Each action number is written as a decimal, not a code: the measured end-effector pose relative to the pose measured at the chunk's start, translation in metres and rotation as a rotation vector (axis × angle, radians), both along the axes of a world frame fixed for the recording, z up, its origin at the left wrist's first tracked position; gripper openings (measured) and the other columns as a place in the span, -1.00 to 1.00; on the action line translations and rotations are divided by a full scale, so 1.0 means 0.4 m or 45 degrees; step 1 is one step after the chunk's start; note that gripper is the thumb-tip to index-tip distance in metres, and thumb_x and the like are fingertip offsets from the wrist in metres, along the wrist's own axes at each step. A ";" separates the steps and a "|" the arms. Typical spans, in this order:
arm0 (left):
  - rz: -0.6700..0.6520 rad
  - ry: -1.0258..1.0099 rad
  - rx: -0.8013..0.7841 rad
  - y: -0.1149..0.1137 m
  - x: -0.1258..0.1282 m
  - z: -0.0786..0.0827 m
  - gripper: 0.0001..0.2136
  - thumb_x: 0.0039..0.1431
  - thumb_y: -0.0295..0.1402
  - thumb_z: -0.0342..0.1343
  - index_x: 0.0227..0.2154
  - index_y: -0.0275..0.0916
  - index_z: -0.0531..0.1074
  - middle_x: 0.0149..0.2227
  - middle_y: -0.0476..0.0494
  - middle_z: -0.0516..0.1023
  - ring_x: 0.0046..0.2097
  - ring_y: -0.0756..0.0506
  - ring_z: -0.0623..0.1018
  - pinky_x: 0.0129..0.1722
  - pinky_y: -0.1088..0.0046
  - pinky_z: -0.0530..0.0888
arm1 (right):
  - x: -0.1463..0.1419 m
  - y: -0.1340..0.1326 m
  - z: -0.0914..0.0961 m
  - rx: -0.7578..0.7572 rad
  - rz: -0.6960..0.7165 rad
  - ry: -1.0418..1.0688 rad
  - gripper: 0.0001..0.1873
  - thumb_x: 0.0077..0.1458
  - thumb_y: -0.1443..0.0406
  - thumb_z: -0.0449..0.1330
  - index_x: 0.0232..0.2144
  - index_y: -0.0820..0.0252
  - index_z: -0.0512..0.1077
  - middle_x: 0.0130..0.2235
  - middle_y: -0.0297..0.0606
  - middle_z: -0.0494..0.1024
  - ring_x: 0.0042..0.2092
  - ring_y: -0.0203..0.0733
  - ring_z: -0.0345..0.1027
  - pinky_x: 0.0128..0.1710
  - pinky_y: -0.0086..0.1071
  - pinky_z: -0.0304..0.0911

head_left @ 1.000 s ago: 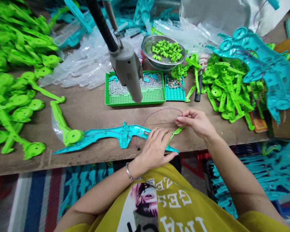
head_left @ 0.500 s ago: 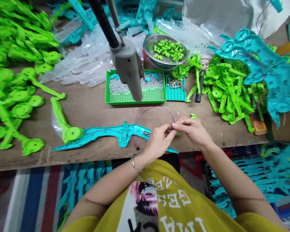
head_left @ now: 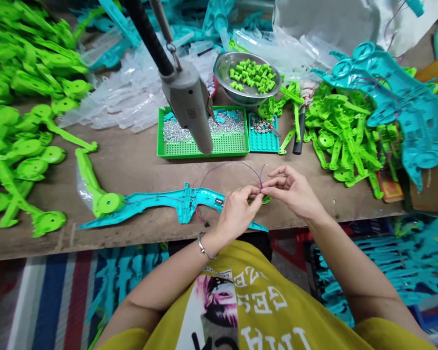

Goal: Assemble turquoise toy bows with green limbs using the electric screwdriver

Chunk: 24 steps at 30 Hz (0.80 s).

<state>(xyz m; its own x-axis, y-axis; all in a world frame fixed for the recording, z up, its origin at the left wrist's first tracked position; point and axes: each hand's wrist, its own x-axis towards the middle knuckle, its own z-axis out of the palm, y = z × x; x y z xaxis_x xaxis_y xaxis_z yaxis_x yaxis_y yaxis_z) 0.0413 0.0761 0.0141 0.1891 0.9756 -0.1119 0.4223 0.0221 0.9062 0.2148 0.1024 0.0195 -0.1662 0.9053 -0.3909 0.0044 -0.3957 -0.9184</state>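
Observation:
Thin red and blue wires [head_left: 222,164] arc up from a turquoise plastic bow-shaped part [head_left: 153,199] on the bench. Their ends come together between my fingertips. My left hand [head_left: 239,209] pinches the wires from the left, its wrist over the part's right end. My right hand [head_left: 290,192] pinches them from the other side, thumb and forefinger meeting the left fingertips. A green piece with a round disc [head_left: 110,203] and a clear strip sits on the part's left end. Beneath my fingers a small green piece [head_left: 266,199] is mostly hidden.
A grey electric screwdriver [head_left: 190,102] hangs over a green tray [head_left: 204,151] of screws. Behind are a turquoise tray [head_left: 263,143] of small metal discs and a metal bowl [head_left: 222,80] of green tubes. Green parts [head_left: 25,155] heap left; more green and turquoise parts [head_left: 405,107] lie right.
My right hand's fingers have shifted slightly and its forefinger has lifted a little. The wire ends now stand up above the fingertips. The bow-shaped part stays in place.

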 end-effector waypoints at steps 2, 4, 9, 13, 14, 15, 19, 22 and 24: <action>-0.021 0.012 -0.016 -0.002 0.003 0.001 -0.91 0.24 -0.41 0.15 -0.32 -0.21 0.56 -0.32 -0.10 0.69 -0.27 -0.11 0.66 -0.26 0.42 0.49 | 0.002 0.006 0.000 -0.012 0.030 0.001 -0.42 -0.21 0.22 0.51 -0.21 0.11 0.27 -0.37 -0.37 0.64 -0.35 -0.28 0.54 -0.31 -0.39 0.41; -0.038 0.016 -0.021 -0.002 0.006 0.001 -0.91 0.24 -0.41 0.15 -0.33 -0.21 0.56 -0.33 -0.10 0.68 -0.28 -0.11 0.65 -0.27 0.42 0.48 | 0.005 0.012 0.002 -0.028 0.082 0.000 -0.41 -0.20 0.24 0.49 -0.18 0.11 0.27 -0.38 -0.38 0.63 -0.36 -0.29 0.52 -0.33 -0.40 0.39; -0.068 0.058 0.043 -0.005 0.004 0.000 -0.92 0.26 -0.40 0.17 -0.23 -0.21 0.55 -0.28 -0.11 0.68 -0.24 -0.13 0.64 -0.19 0.35 0.48 | 0.020 0.030 0.007 0.007 0.151 -0.063 -0.47 -0.17 0.27 0.44 -0.22 0.10 0.22 -0.41 -0.43 0.56 -0.39 -0.31 0.48 -0.37 -0.42 0.36; -0.096 0.277 0.295 -0.044 -0.007 -0.013 -0.58 0.27 -0.29 0.20 0.14 -0.30 0.36 -0.10 -0.27 0.64 -0.05 -0.27 0.58 -0.01 0.12 0.46 | 0.049 0.054 -0.003 0.068 0.219 -0.148 -0.48 -0.16 0.34 0.40 -0.24 0.09 0.18 -0.42 -0.47 0.48 -0.39 -0.34 0.43 -0.36 -0.43 0.36; -0.148 0.345 0.384 -0.058 -0.009 -0.019 -0.54 0.26 -0.24 0.20 0.16 -0.32 0.33 -0.03 -0.33 0.60 0.00 -0.30 0.55 0.02 0.07 0.45 | 0.057 0.060 -0.006 0.070 0.278 -0.162 -0.49 -0.15 0.35 0.39 -0.23 0.08 0.17 -0.41 -0.47 0.48 -0.40 -0.34 0.42 -0.36 -0.42 0.37; -0.218 0.405 0.470 -0.072 -0.011 -0.026 -0.51 0.26 -0.19 0.20 0.16 -0.34 0.32 0.05 -0.39 0.55 0.06 -0.34 0.52 0.06 0.03 0.42 | 0.064 0.065 -0.010 0.078 0.348 -0.177 -0.51 -0.12 0.35 0.37 -0.22 0.08 0.17 -0.40 -0.46 0.48 -0.39 -0.34 0.42 -0.36 -0.41 0.37; -0.431 0.578 0.663 -0.105 -0.012 -0.056 -0.36 0.18 -0.01 0.22 0.16 -0.40 0.31 0.15 -0.49 0.45 0.17 -0.41 0.42 0.18 -0.06 0.32 | 0.080 0.076 -0.019 0.223 0.644 -0.250 -0.64 0.02 0.33 0.28 -0.20 0.10 0.19 -0.34 -0.37 0.50 -0.29 -0.26 0.45 -0.26 -0.33 0.40; -0.469 0.618 0.701 -0.103 -0.013 -0.072 -0.38 0.19 0.00 0.19 0.11 -0.42 0.34 0.07 -0.45 0.50 0.13 -0.38 0.44 0.17 -0.02 0.32 | 0.078 0.076 -0.024 0.300 0.824 -0.295 -0.71 0.10 0.34 0.23 -0.18 0.11 0.20 -0.30 -0.32 0.52 -0.24 -0.24 0.46 -0.19 -0.29 0.39; -0.471 0.616 0.725 -0.098 -0.019 -0.077 -0.42 0.19 -0.01 0.18 0.06 -0.42 0.37 0.04 -0.43 0.52 0.11 -0.37 0.45 0.14 -0.01 0.33 | 0.075 0.073 -0.030 0.320 0.888 -0.315 -0.73 0.13 0.36 0.20 -0.16 0.12 0.20 -0.29 -0.31 0.53 -0.24 -0.23 0.47 -0.19 -0.29 0.39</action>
<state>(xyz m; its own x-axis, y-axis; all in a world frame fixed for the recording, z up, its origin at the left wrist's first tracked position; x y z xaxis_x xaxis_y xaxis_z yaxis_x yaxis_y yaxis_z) 0.0339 0.0368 -0.0169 0.5664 0.7919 0.2282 0.6579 -0.6012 0.4535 0.2449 0.1318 0.0074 -0.6643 0.6899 -0.2879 0.3923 -0.0061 -0.9198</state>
